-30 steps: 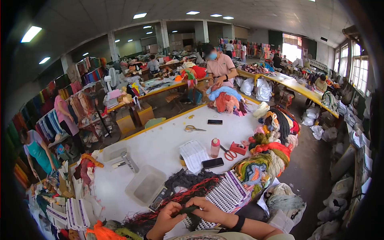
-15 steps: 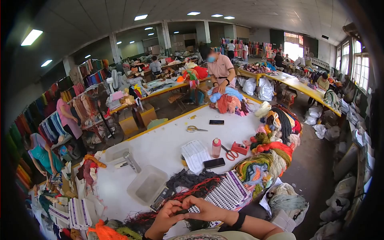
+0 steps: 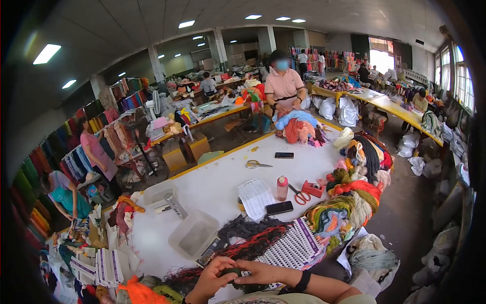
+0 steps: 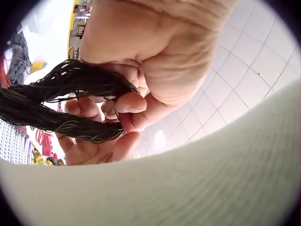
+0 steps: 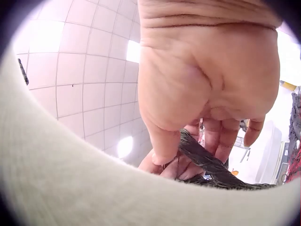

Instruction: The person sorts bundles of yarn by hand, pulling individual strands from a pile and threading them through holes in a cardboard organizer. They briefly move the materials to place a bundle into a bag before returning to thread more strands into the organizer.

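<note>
A dark, nearly black-green skein of thread is stretched between my two hands, low in the head view. My left hand pinches one end of it between thumb and fingertips, and two strands spread away in a loop in the left wrist view. My right hand meets it from the other side, thumb and fingers bent around the thread. The fingertips of both hands are close together at the skein's end. Below them lie red-and-black threads and a white card with rows of holes.
On the white table are a plastic tub, a phone, a pink bottle, red-handled scissors and a paper sheet. Colourful yarn heaps along the right edge. A masked person stands at the far side.
The head view has turned slightly left, so the scene sits further right. My hands have drawn closer together around the skein, and less of it shows between them.
</note>
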Demonstrator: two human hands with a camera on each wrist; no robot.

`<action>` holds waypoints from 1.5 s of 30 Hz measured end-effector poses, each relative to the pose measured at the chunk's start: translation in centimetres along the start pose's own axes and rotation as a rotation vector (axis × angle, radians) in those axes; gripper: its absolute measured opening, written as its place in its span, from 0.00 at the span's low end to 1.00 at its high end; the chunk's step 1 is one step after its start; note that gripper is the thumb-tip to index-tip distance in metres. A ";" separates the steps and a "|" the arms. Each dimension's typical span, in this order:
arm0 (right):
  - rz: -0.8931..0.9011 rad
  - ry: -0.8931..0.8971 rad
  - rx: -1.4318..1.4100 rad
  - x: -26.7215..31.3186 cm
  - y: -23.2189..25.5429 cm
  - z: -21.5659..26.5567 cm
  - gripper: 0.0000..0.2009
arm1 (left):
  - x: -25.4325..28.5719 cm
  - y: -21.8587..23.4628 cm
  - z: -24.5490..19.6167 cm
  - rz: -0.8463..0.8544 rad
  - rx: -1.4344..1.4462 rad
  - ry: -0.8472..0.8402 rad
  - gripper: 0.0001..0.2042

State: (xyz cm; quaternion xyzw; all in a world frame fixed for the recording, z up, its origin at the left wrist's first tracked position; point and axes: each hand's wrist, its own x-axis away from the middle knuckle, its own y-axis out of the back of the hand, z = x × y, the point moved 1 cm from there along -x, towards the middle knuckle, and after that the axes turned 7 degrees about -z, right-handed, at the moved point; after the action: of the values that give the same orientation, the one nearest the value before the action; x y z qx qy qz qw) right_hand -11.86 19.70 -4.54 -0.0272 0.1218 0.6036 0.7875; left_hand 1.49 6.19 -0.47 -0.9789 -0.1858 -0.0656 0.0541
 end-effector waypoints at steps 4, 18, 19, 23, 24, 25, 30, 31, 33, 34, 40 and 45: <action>0.085 0.034 0.017 0.1 1.0 -0.8 0.17 | 0.1 -0.5 -0.1 -0.015 -0.055 0.022 0.17; -0.045 -0.115 -0.156 -0.1 3.9 -1.6 0.07 | -1.0 -1.8 1.2 -0.230 -0.721 -0.181 0.22; -0.021 -0.084 -0.186 -0.2 4.0 -1.3 0.08 | -1.1 -2.0 1.5 -0.194 -0.708 -0.151 0.25; -0.085 -0.105 -0.250 0.1 4.7 0.3 0.09 | -1.7 -3.2 1.3 -0.107 -0.740 -0.314 0.37; -0.107 -0.118 -0.218 0.0 5.0 -0.3 0.09 | -1.6 -3.7 0.9 -0.149 -0.661 -0.323 0.41; -0.127 -0.131 -0.185 0.0 5.3 -0.9 0.10 | -1.5 -4.2 0.5 -0.193 -0.582 -0.331 0.46; -0.091 -0.191 -0.263 0.7 6.1 -1.2 0.09 | -1.4 -4.2 1.4 -0.121 -0.528 -0.062 0.46; -0.115 -0.161 -0.266 0.6 6.3 -1.5 0.09 | -1.6 -5.0 1.4 -0.042 -0.417 -0.053 0.44; -0.155 -0.174 -0.306 0.7 6.6 -2.0 0.09 | -1.9 -5.8 2.8 0.011 -0.249 -0.023 0.40; -0.175 -0.218 -0.342 0.8 7.0 -1.9 0.08 | -2.1 -6.2 3.5 -0.036 -0.159 -0.044 0.39; -0.205 -0.428 -0.586 1.1 9.3 -0.9 0.08 | -1.5 -6.5 1.5 -0.230 0.185 -0.035 0.34; -0.083 -0.325 -0.204 1.1 9.6 -3.1 0.11 | -0.3 -7.1 0.9 -0.403 0.324 -0.159 0.32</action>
State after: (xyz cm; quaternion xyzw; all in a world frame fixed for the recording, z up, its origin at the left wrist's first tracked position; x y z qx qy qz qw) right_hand -21.29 22.74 -6.75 -0.0142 -0.0699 0.5764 0.8140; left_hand -1.36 12.75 -0.82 -0.9029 -0.3884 0.0328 0.1809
